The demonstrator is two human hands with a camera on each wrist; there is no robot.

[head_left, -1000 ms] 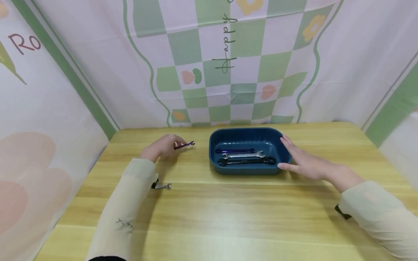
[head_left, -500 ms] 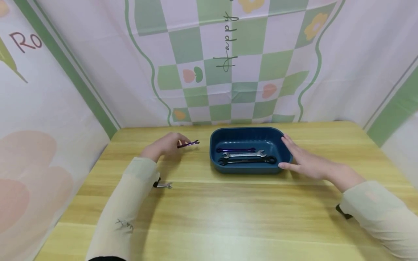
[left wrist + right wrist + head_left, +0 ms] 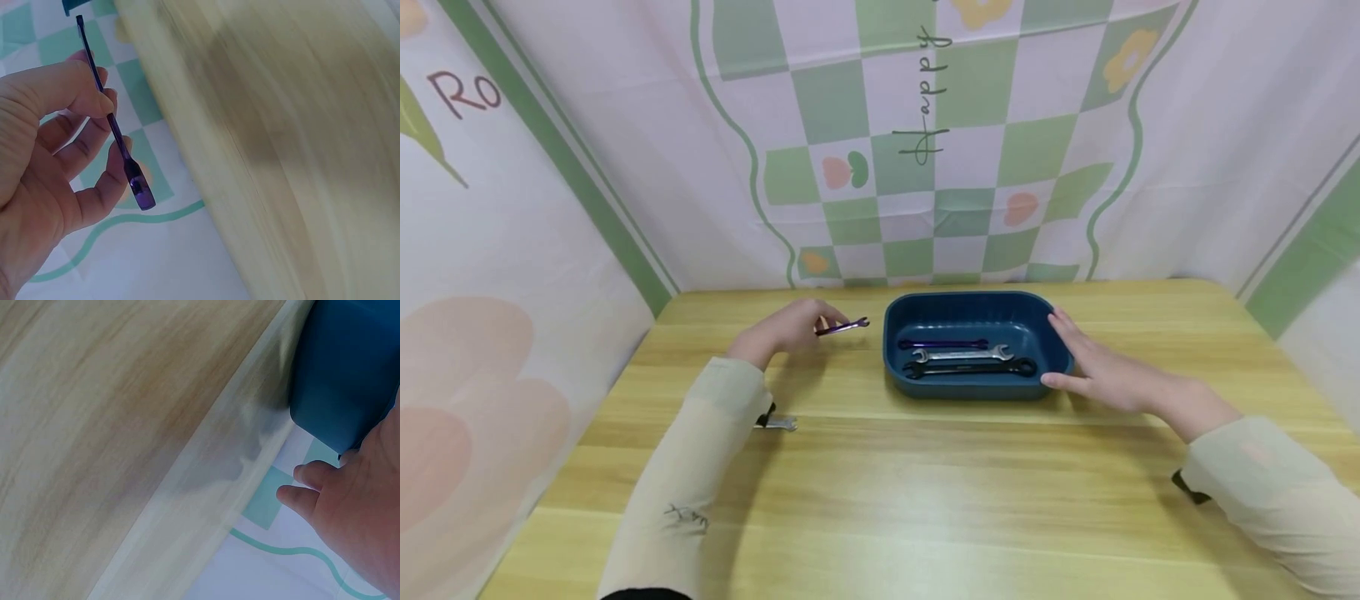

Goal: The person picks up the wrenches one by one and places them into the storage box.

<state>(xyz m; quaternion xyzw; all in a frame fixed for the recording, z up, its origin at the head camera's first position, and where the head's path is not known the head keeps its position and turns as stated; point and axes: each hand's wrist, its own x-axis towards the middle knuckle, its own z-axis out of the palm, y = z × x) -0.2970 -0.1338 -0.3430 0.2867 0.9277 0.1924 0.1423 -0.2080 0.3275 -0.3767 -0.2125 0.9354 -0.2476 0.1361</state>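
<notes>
Pinching a purple wrench (image 3: 844, 327) in left hand (image 3: 788, 325), left of centre, right hand (image 3: 1102, 367) touching blue bin (image 3: 970, 390), fingers (image 3: 1071, 334) spread, right of centre

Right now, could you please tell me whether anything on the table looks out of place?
A silver wrench looks stray: it lies on the table, partly hidden by the left sleeve, while three other wrenches lie inside the tub. No spill shows.

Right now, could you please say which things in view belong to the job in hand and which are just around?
Job: purple wrench in left hand; blue bin, right hand at its end; inside it, second purple wrench, silver wrench, black wrench; probably the loose silver wrench.
Just around: wooden table; patterned cloth.
</notes>
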